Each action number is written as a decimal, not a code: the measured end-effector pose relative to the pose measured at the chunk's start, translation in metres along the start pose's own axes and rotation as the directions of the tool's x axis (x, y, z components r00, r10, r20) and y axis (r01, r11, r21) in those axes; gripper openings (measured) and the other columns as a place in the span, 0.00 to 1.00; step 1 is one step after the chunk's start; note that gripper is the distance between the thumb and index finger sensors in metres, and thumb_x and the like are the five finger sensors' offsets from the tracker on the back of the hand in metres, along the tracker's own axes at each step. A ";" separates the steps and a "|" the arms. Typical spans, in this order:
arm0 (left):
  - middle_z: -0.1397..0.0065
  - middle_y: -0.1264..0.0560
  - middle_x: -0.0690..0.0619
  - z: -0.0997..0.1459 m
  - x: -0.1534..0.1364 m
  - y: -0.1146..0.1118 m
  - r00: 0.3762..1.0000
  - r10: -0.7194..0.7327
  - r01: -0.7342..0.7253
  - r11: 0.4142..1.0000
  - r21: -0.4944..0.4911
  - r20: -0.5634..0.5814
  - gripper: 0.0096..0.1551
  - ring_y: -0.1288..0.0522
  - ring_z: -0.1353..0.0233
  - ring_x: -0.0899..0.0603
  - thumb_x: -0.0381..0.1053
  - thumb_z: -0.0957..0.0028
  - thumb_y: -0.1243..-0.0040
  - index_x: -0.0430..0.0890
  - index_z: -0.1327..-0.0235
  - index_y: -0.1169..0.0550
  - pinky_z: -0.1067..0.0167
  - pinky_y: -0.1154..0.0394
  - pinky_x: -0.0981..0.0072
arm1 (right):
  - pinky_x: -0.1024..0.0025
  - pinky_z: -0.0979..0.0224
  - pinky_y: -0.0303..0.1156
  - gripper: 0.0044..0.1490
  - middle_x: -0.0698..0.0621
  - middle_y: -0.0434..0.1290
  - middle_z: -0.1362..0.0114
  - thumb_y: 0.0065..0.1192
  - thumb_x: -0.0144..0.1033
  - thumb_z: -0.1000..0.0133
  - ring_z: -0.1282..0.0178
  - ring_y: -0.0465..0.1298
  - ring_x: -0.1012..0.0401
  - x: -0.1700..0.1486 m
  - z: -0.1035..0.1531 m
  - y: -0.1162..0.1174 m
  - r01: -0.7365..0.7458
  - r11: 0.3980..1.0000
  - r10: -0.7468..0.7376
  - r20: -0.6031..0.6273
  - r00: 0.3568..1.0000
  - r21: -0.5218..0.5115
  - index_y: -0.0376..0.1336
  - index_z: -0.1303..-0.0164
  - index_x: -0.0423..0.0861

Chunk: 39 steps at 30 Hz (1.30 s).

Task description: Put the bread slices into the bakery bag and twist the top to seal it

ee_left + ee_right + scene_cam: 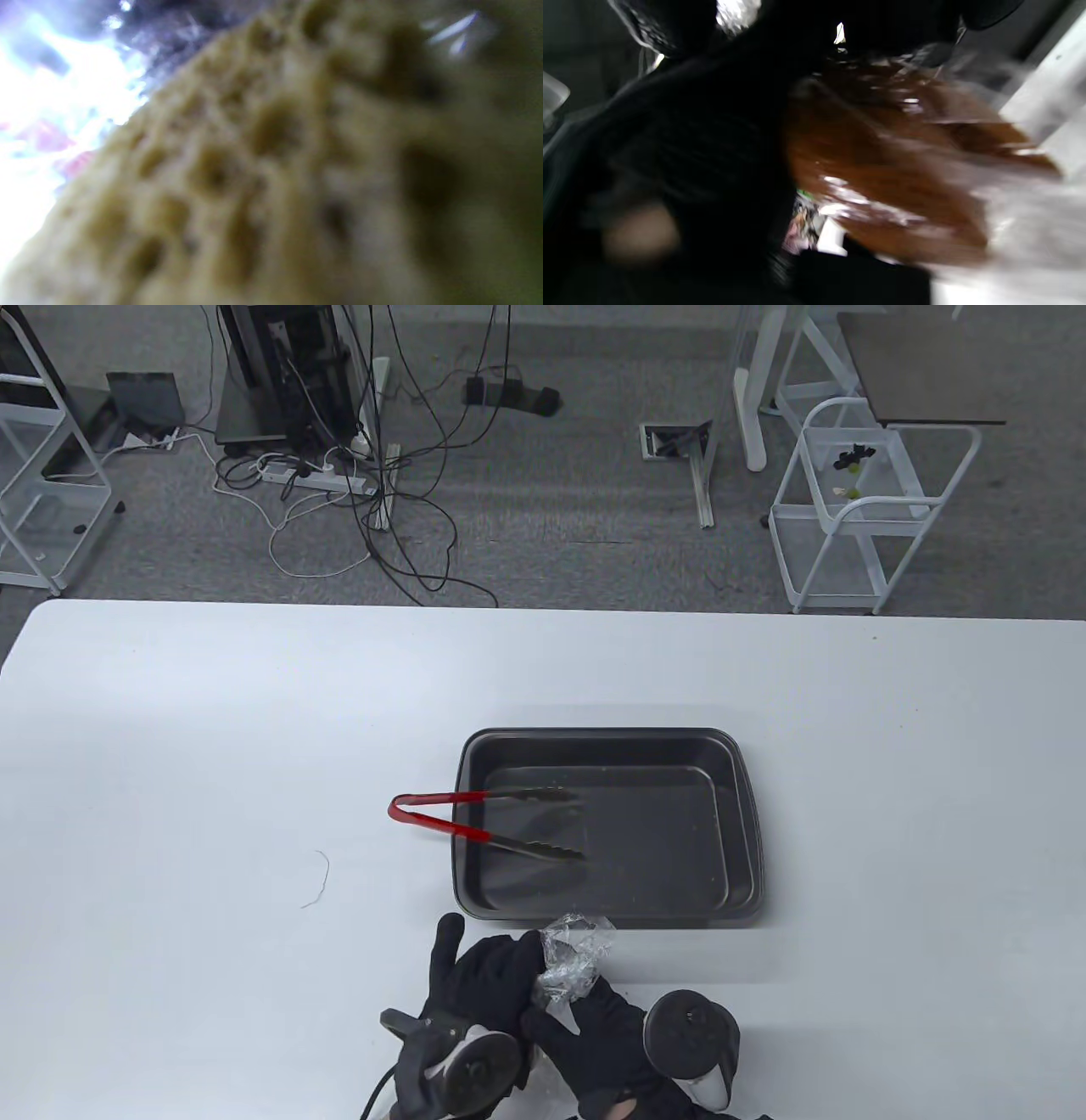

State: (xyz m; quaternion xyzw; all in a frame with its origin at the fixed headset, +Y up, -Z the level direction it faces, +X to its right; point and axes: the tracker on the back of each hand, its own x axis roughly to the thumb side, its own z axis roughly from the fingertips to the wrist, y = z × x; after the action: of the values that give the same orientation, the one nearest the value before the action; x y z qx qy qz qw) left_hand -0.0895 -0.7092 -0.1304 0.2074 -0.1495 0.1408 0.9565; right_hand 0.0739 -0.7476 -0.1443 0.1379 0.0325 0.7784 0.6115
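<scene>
Twisting the bakery bag (575,954) top now; loading is looking finished.

Just in front of the empty baking tray (747,823), I am curling my left hand (484,984) around the bag neck and pinching the crumpled plastic with my right hand (594,1027); bread slices (271,178) are showing inside, tongs (484,821) are lying on the tray's left rim, and the seal is looking unfinished.

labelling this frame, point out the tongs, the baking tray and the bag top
tongs (441,799): table view, on the upper red handle
baking tray (752,848): table view, on its right rim
bag top (575,952): table view, on the bunched clear plastic above the hands
</scene>
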 end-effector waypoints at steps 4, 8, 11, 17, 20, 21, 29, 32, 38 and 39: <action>0.41 0.12 0.51 0.002 0.019 -0.005 0.992 -0.116 0.117 0.993 -0.011 0.044 0.32 0.15 0.36 0.41 0.60 0.48 0.35 0.41 0.38 0.21 0.20 0.43 0.34 | 0.32 0.35 0.63 0.42 0.27 0.71 0.33 0.64 0.47 0.48 0.39 0.74 0.32 -0.003 -0.004 -0.017 0.014 0.995 -0.014 0.009 1.000 -0.102 0.62 0.33 0.30; 0.38 0.14 0.51 0.003 0.028 -0.012 0.979 -0.189 0.192 0.981 -0.027 0.075 0.38 0.16 0.33 0.41 0.63 0.49 0.40 0.40 0.35 0.24 0.20 0.43 0.34 | 0.34 0.37 0.67 0.37 0.28 0.76 0.38 0.67 0.41 0.48 0.44 0.79 0.34 -0.007 -0.007 -0.028 0.043 0.990 -0.043 0.002 0.999 -0.134 0.67 0.39 0.28; 0.31 0.19 0.49 0.003 0.028 -0.015 0.986 -0.145 0.152 0.985 -0.084 0.083 0.45 0.20 0.28 0.38 0.67 0.51 0.43 0.39 0.29 0.29 0.20 0.45 0.32 | 0.35 0.39 0.70 0.34 0.29 0.79 0.42 0.70 0.40 0.49 0.47 0.81 0.35 -0.008 -0.011 -0.036 0.033 0.989 -0.031 0.017 0.999 -0.146 0.70 0.42 0.29; 0.23 0.27 0.45 0.002 0.002 -0.005 0.999 0.054 -0.053 0.991 -0.125 0.004 0.52 0.24 0.25 0.35 0.73 0.54 0.50 0.42 0.24 0.37 0.20 0.46 0.30 | 0.38 0.40 0.72 0.34 0.31 0.82 0.44 0.70 0.42 0.49 0.48 0.83 0.38 -0.004 -0.010 -0.049 -0.006 0.989 0.009 0.019 1.000 -0.147 0.72 0.43 0.30; 0.25 0.25 0.46 0.003 -0.009 -0.002 0.993 0.118 -0.114 0.980 -0.165 0.015 0.51 0.22 0.27 0.36 0.73 0.55 0.50 0.43 0.25 0.34 0.20 0.45 0.30 | 0.38 0.39 0.72 0.33 0.31 0.82 0.44 0.71 0.41 0.49 0.48 0.83 0.38 -0.005 -0.010 -0.058 0.014 0.986 -0.013 0.004 1.000 -0.166 0.72 0.43 0.30; 0.26 0.24 0.46 0.003 -0.010 -0.003 0.987 0.158 -0.147 0.969 -0.197 0.037 0.50 0.22 0.28 0.36 0.73 0.55 0.50 0.43 0.25 0.33 0.21 0.44 0.31 | 0.38 0.39 0.72 0.33 0.31 0.82 0.44 0.71 0.41 0.49 0.48 0.83 0.38 -0.005 -0.010 -0.061 0.016 0.984 -0.015 0.008 1.000 -0.177 0.72 0.43 0.30; 0.28 0.22 0.46 -0.003 -0.028 0.011 0.995 0.089 -0.093 0.987 -0.131 -0.036 0.45 0.20 0.29 0.37 0.70 0.53 0.47 0.44 0.27 0.30 0.21 0.44 0.31 | 0.38 0.39 0.72 0.33 0.31 0.82 0.44 0.71 0.41 0.49 0.48 0.83 0.38 -0.002 -0.008 -0.085 0.004 0.983 -0.001 0.016 1.000 -0.183 0.72 0.43 0.30; 0.31 0.19 0.48 -0.006 -0.056 0.030 0.992 0.003 -0.008 0.999 -0.039 -0.130 0.36 0.18 0.32 0.39 0.62 0.49 0.45 0.46 0.31 0.26 0.21 0.43 0.32 | 0.38 0.39 0.72 0.33 0.31 0.82 0.44 0.71 0.41 0.49 0.48 0.83 0.38 -0.001 -0.007 -0.091 0.010 0.981 -0.007 0.019 1.000 -0.192 0.72 0.43 0.30; 0.34 0.18 0.47 -0.004 -0.138 0.057 0.894 0.016 0.020 0.997 0.076 -0.448 0.28 0.17 0.34 0.39 0.51 0.46 0.43 0.47 0.33 0.23 0.21 0.43 0.31 | 0.38 0.39 0.72 0.33 0.31 0.82 0.44 0.70 0.42 0.49 0.49 0.83 0.38 0.000 -0.005 -0.096 0.037 0.978 -0.029 0.043 0.999 -0.206 0.72 0.43 0.31; 0.34 0.18 0.47 -0.006 -0.155 0.059 0.855 -0.018 0.047 0.998 0.042 -0.518 0.28 0.17 0.34 0.38 0.51 0.46 0.42 0.46 0.33 0.23 0.21 0.43 0.31 | 0.38 0.39 0.72 0.33 0.32 0.82 0.44 0.70 0.42 0.49 0.49 0.83 0.39 -0.001 -0.005 -0.098 0.047 0.974 -0.038 0.047 0.998 -0.220 0.72 0.43 0.31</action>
State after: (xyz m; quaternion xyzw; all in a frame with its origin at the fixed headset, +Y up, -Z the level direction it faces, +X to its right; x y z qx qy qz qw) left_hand -0.2496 -0.6869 -0.1678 0.1896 0.1203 0.1791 0.9579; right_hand 0.1648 -0.7234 -0.1708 0.0849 -0.0643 0.7609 0.6401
